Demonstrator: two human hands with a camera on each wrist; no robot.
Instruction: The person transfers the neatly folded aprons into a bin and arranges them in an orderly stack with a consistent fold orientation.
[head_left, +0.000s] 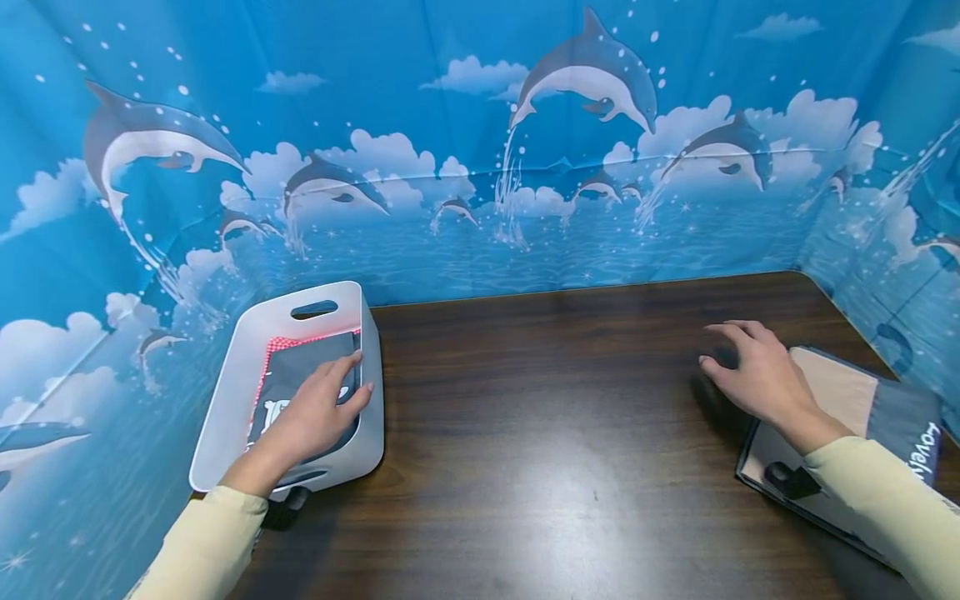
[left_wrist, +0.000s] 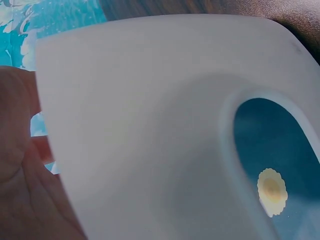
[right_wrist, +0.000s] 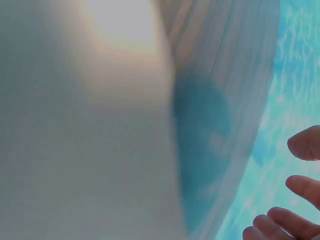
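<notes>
1. Left hand (head_left: 315,414): over the bin (head_left: 372,392), near its inner right wall. Grip loosely spread, thumb apart from the fingers; nothing seen grasped. Fingertip contact with wall or cloth: cannot tell.
2. Bin: smooth, matte white, plastic-looking; rounded corners, oval handle slots in the end walls. Stands on the left of the counter (head_left: 555,400).
3. Inside the bin: dark grey cloth (head_left: 300,371), flat, white lettering partly under the hand; red-and-white checked cloth (head_left: 282,342) shows along its edge.
4. Right hand (head_left: 757,375): beside the inner edge of the folded cloth (head_left: 836,383), wrist above it. Grip wide, fingers slightly bent and separated, holding nothing.
5. Folded cloth: flat, on the counter's right; beige and dark grey panels, dark edging, white lettering "Lovely".
6. Counter: dark brown, wood-grained, glossy under the light.
7. Backdrop (head_left: 450,108): creased blue fabric, printed dolphins and clouds.
</notes>
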